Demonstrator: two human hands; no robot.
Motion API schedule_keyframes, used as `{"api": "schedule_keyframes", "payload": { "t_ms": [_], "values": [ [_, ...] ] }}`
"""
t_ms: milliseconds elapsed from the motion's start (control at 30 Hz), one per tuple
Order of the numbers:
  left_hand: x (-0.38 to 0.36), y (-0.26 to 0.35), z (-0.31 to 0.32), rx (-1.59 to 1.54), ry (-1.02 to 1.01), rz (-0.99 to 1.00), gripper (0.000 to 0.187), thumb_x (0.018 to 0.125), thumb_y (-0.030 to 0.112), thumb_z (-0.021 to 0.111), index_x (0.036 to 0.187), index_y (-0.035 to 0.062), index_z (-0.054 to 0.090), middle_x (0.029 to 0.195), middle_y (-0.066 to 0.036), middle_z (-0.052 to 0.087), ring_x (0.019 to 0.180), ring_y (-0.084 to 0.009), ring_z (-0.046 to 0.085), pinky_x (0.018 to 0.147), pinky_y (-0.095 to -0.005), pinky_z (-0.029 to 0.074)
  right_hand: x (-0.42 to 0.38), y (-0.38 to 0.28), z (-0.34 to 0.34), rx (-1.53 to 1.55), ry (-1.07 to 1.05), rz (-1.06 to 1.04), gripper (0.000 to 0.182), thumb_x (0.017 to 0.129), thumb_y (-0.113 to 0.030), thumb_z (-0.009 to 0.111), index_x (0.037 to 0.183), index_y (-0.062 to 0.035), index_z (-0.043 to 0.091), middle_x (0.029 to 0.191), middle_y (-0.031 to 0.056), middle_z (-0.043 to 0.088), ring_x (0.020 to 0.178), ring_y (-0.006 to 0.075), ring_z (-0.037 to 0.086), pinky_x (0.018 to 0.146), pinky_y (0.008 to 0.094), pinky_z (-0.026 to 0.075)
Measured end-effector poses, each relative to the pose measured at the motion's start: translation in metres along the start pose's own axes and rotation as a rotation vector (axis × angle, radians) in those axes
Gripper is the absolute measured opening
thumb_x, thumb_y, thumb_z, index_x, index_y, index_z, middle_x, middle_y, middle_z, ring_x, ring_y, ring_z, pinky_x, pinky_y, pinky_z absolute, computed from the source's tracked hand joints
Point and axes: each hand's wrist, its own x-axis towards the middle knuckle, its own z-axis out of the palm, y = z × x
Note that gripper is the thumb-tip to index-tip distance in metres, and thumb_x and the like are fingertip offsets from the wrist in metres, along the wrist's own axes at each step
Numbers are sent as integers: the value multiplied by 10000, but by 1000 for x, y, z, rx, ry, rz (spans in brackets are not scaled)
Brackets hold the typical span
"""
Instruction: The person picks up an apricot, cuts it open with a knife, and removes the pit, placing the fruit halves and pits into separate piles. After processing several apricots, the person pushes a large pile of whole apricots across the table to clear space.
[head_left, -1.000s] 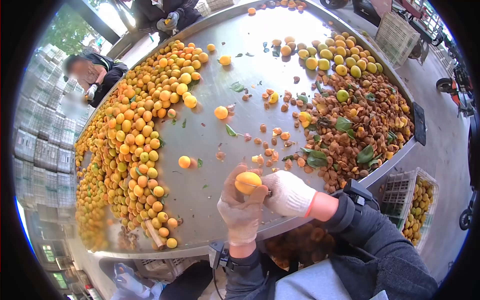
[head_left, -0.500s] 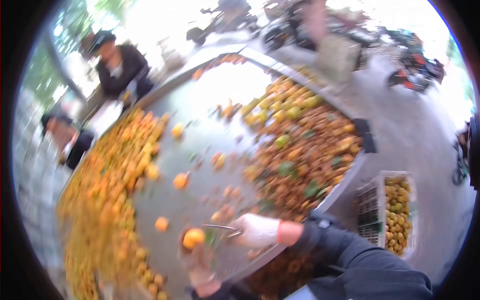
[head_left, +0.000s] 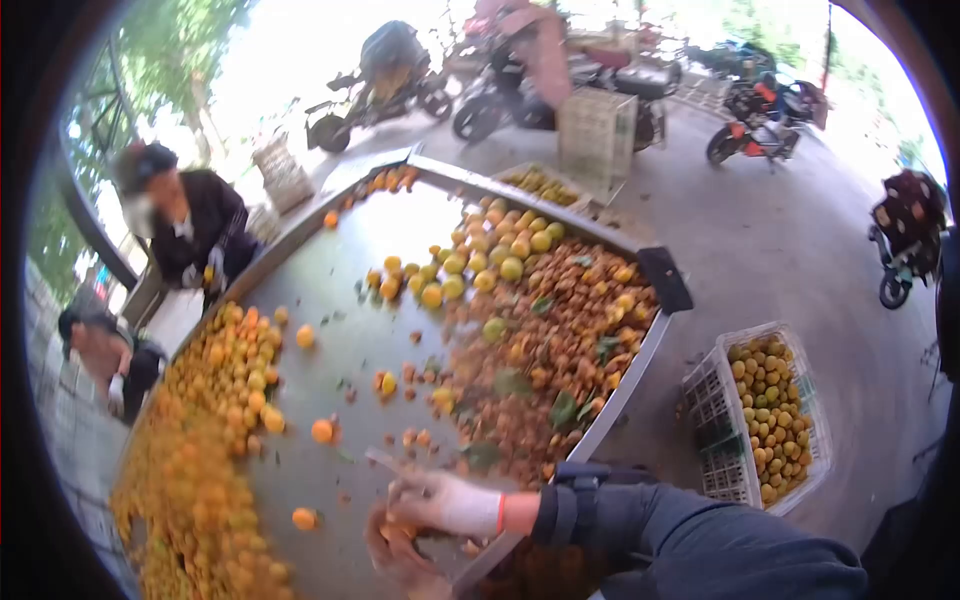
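At the near edge of the metal table (head_left: 340, 400), my right hand (head_left: 445, 502), in a white glove, is closed around a thin metal blade that looks like a knife (head_left: 385, 460), blurred by motion. Just beneath it is my left hand (head_left: 405, 568), its fingers curled about an orange fruit that looks like an apricot (head_left: 400, 531), mostly covered by the right hand. A large heap of whole apricots (head_left: 200, 480) lies to the left. On the right is a pile of brown pits and scraps (head_left: 540, 350) with some leaves. Yellow-green fruits (head_left: 500, 245) lie behind that pile.
A white plastic crate (head_left: 715, 440) of yellow-green fruit stands on the floor at right. Two people, one standing (head_left: 190, 225) and one lower down (head_left: 110, 355), are beyond the table's left side. Motorbikes (head_left: 560, 95) and a pale crate (head_left: 597, 130) stand behind.
My right hand has moved left and down with the blade, over my left hand and the apricot, which were apart from it before. The view has turned to the right.
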Motion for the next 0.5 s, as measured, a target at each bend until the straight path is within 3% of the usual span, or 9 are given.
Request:
{"api": "schedule_keyframes", "payload": {
  "t_ms": [67, 100, 200, 233, 300, 333, 367, 433, 500],
  "values": [
    [-3, 1, -2, -697, -9, -200, 448, 927, 268, 506, 1310, 39, 466, 1247, -147, 535, 1068, -264, 582, 820, -350, 539, 6, 12, -8, 250, 50, 203, 284, 899, -280, 570, 1068, -60, 630, 868, 22, 621, 694, 88, 578, 532, 245, 484],
    [0, 8, 6, -831, 60, -250, 446, 902, 277, 505, 1286, 52, 482, 1087, -125, 599, 940, -231, 599, 769, -326, 520, 4, 6, -7, 298, 43, 197, 299, 901, -279, 555, 1101, -66, 622, 874, 18, 610, 584, 75, 546, 428, 217, 429],
    [-2, -7, -6, -1080, -69, -396, 481, 910, 424, 533, 1228, 63, 544, 1038, -116, 620, 889, -220, 622, 724, -307, 533, -2, -19, -14, 273, 67, 211, 285, 904, -236, 539, 1096, -39, 614, 775, 18, 600, 479, 56, 474, 406, 199, 365],
    [-5, -8, -10, -1066, -34, -393, 481, 910, 424, 533, 1228, 63, 544, 1038, -116, 620, 889, -220, 622, 724, -307, 533, -1, -20, -16, 270, 111, 238, 286, 902, -229, 542, 1092, -28, 613, 774, 21, 602, 481, 57, 474, 420, 194, 367],
    [-7, -7, -14, -903, -225, -498, 527, 942, 521, 415, 1206, 90, 564, 999, -125, 645, 743, -245, 628, 602, -354, 523, -2, -24, -15, 231, 100, 227, 286, 901, -230, 546, 1092, -28, 613, 766, 17, 599, 481, 58, 470, 429, 194, 370],
    [-8, -1, -10, -728, -210, -549, 610, 932, 617, 344, 1134, 92, 580, 919, -109, 639, 692, -218, 614, 550, -314, 500, -4, -31, -14, 231, 47, 252, 272, 891, -206, 570, 1090, -29, 622, 786, 28, 613, 485, 53, 477, 426, 192, 364],
    [-8, 5, -10, -727, -209, -552, 610, 932, 617, 344, 1134, 92, 580, 919, -109, 639, 692, -218, 614, 550, -314, 500, -5, -30, -12, 232, 48, 255, 272, 891, -206, 570, 1090, -29, 622, 786, 28, 613, 485, 53, 477, 426, 192, 364],
    [-8, 16, -8, -459, -413, -271, 580, 943, 580, 363, 1110, 67, 578, 871, -93, 627, 658, -198, 593, 518, -286, 473, -6, -29, -7, -23, -156, 325, 248, 875, -180, 610, 1073, -35, 644, 842, 41, 640, 571, 65, 543, 494, 205, 428],
    [-11, 21, -4, -484, -320, -322, 540, 943, 536, 409, 1102, 48, 579, 848, -95, 623, 633, -193, 580, 503, -280, 459, -6, -23, 2, -101, -116, 278, 227, 866, -168, 638, 1053, -41, 662, 866, 44, 659, 674, 85, 592, 599, 226, 480]
  ]
}}
